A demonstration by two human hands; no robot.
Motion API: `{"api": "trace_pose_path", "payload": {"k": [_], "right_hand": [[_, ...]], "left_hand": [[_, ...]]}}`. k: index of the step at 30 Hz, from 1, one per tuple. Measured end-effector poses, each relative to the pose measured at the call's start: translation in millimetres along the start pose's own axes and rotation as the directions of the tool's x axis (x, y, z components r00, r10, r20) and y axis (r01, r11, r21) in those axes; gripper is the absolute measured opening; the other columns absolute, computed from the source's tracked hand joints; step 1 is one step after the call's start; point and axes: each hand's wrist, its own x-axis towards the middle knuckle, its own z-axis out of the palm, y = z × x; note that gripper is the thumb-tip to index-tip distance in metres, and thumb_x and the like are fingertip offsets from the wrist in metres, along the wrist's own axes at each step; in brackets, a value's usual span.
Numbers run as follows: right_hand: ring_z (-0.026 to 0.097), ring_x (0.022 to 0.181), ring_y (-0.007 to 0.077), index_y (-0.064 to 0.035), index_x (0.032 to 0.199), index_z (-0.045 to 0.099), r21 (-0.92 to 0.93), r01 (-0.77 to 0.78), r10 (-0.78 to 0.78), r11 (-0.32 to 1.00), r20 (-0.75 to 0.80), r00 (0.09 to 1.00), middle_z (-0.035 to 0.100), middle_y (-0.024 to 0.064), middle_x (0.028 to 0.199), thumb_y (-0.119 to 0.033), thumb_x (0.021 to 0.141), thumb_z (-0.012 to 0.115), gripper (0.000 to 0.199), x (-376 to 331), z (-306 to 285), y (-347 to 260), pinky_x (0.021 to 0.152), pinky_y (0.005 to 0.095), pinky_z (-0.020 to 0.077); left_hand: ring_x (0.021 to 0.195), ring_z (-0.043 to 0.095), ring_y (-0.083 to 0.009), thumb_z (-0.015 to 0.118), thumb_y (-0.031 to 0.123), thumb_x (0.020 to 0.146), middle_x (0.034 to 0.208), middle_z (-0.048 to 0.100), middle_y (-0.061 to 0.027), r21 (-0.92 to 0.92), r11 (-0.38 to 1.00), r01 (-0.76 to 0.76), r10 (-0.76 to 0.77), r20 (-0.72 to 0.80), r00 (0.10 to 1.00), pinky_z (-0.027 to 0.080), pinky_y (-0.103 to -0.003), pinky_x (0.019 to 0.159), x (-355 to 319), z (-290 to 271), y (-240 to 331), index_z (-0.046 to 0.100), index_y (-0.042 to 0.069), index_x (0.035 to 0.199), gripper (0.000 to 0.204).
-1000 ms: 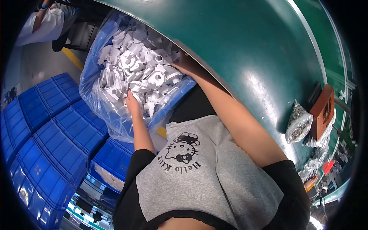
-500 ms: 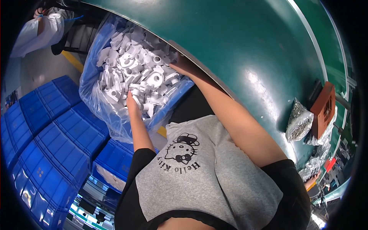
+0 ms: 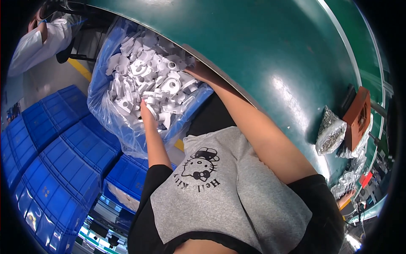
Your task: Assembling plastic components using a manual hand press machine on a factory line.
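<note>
White molded plastic parts [image 3: 171, 86], with rings and short tubes on them, lie heaped in a container lined with a blue plastic bag [image 3: 99, 91]. My left hand [image 3: 145, 106] reaches into the near side of the heap, against several parts that cover its fingertips. At the right side of the heap, in shadow beneath the table's rim, is my right hand [image 3: 195, 70]. It touches or lies close to the parts there, and its fingers are mostly hidden. Whether either hand grips a part does not show.
The green table [image 3: 253, 46] overhangs the container's right side. On it are a bag of small metal pieces [image 3: 331, 133] and a reddish-brown block [image 3: 356, 118]. Blue crates [image 3: 63, 169] stand at the left. A person in a white sleeve [image 3: 46, 40] is at the upper left.
Both my hands stay in nearly the same places in the heap. The other person's white-sleeved arm at the upper left has shifted slightly.
</note>
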Motion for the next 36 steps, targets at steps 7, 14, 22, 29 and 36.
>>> {"api": "trace_pose_path", "payload": {"k": [7,14,22,29,36], "right_hand": [[0.059,0.098,0.0361,0.0034,0.116,0.053,0.167,-0.073,0.073,0.983,0.008,0.997,0.060,0.0251,0.105,-0.036,0.075,0.066,0.059,-5,-10,-15,0.085,0.0457,0.0457],[0.040,0.127,0.0351,-0.0016,0.138,0.033,0.211,-0.144,0.114,0.967,0.150,0.982,0.040,0.0241,0.137,-0.052,0.073,0.068,0.089,-10,-36,-42,0.105,0.0391,0.0321],[0.038,0.129,0.0339,-0.0007,0.139,0.030,0.087,-0.070,0.051,0.994,0.203,0.978,0.036,0.0255,0.139,-0.058,0.064,0.072,0.104,-9,-47,-50,0.106,0.0392,0.0307],[0.038,0.128,0.0369,0.0026,0.139,0.026,0.241,-0.099,0.035,0.965,0.255,0.966,0.035,0.0287,0.138,-0.058,0.056,0.077,0.115,-12,-50,-45,0.106,0.0398,0.0315],[0.039,0.127,0.0369,0.0021,0.139,0.027,0.310,-0.051,-0.011,0.949,0.195,0.981,0.035,0.0282,0.138,-0.063,0.059,0.073,0.114,-12,-63,-61,0.106,0.0398,0.0316]], "left_hand": [[0.109,0.054,-0.0220,0.049,0.048,0.090,0.125,0.053,-0.0107,0.034,0.983,-0.181,0.180,0.040,0.983,0.042,-0.034,0.092,-14,17,29,0.046,-0.002,0.126,0.061],[0.111,0.052,-0.0212,0.040,0.048,0.096,0.128,0.049,-0.0100,0.045,0.988,-0.145,0.130,0.241,0.962,0.044,-0.035,0.092,-12,-6,24,0.038,0.007,0.134,0.056],[0.104,0.057,-0.0269,0.032,0.051,0.097,0.121,0.054,-0.0106,0.124,0.969,-0.214,0.165,0.321,0.932,0.046,-0.039,0.089,23,-23,-4,0.038,0.005,0.133,0.059],[0.103,0.053,-0.0235,0.049,0.052,0.091,0.118,0.051,-0.0084,0.062,0.998,0.008,-0.021,0.219,0.975,0.048,-0.042,0.083,18,-9,3,0.033,0.013,0.130,0.058],[0.107,0.052,-0.0240,0.052,0.049,0.091,0.121,0.049,-0.0100,0.021,0.999,-0.029,0.022,0.276,0.961,0.047,-0.041,0.085,36,-17,0,0.030,0.013,0.132,0.059]]}}
